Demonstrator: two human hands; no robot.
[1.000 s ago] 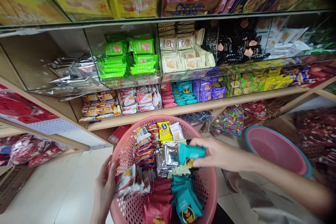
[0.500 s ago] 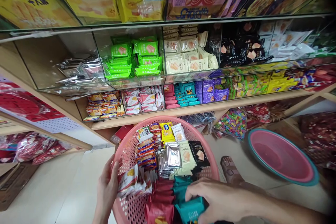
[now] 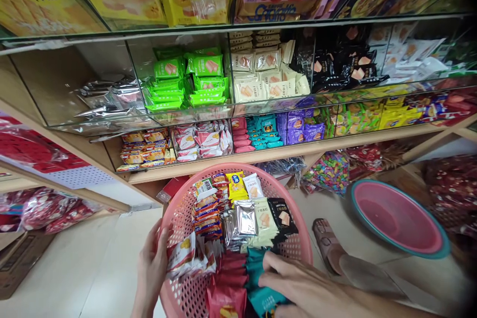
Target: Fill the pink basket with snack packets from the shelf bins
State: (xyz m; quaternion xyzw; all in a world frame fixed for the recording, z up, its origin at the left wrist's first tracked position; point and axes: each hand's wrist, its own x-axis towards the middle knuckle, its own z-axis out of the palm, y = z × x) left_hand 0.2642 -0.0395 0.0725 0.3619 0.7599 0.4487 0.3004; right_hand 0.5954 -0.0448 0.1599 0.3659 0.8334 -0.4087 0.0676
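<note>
- My left hand [image 3: 152, 271] grips the near-left rim of the pink basket [image 3: 298, 246], thumb hooked inside against the white-and-red snack packs [image 3: 184, 256], fingers wrapped over the edge.
- My right hand [image 3: 298, 285] lies low in the basket's near-right part, flat on the teal packets [image 3: 255, 271]; the fingers are stretched out and close together, pressing down on the stack, and I can't tell whether they pinch one.
- The teal packets sit at the near side of the basket, just right of the red packets [image 3: 227, 288], which touch them edge to edge.
- Farther in: silver foil packs [image 3: 244, 218] in the middle, cream packs [image 3: 265, 219] beside them, a black pack [image 3: 283, 218] to the right, orange-striped bars [image 3: 206, 211] stacked on the left, a yellow pack [image 3: 235, 186] at the far rim.
- Ahead, the wooden shelf [image 3: 298, 149] carries rows of teal and purple packets [image 3: 301, 126] behind clear dividers; green packs [image 3: 186, 82] sit a level higher.
- On the floor to my right, a pink basin [image 3: 428, 238] with a teal rim, and a sandalled foot [image 3: 326, 241] between it and the basket.
</note>
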